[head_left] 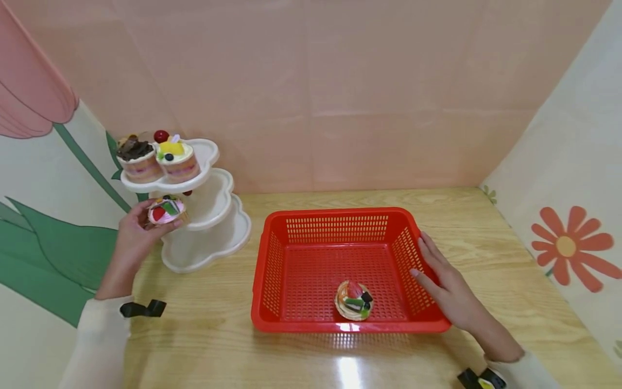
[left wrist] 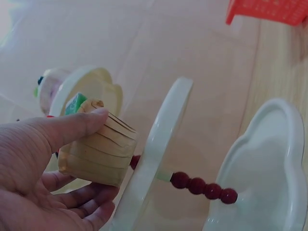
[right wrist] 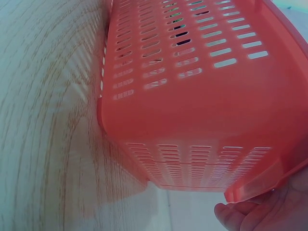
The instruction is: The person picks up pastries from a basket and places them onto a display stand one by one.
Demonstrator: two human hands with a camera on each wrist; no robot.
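My left hand (head_left: 137, 236) pinches a small fruit cupcake (head_left: 166, 210) with a pleated tan side and pink top. It is beside the middle tier of a white three-tier stand (head_left: 235, 229). In the left wrist view, the thumb lies on the side of the cupcake (left wrist: 96, 156). My right hand (head_left: 449, 292) grips the right rim of a red plastic basket (head_left: 340, 327), thumb inside and fingers outside. Some of its fingertips show under the rim in the right wrist view. Another fruit-topped cupcake (head_left: 353, 300) sits inside the basket near the front wall.
On the stand's top tier are a chocolate-topped cake (head_left: 138, 161) and a yellow-topped cake (head_left: 177, 162), with a red cherry-like ball (head_left: 161, 136) behind them. The wooden table (head_left: 209, 335) meets a pink backdrop (head_left: 389, 108) at the back.
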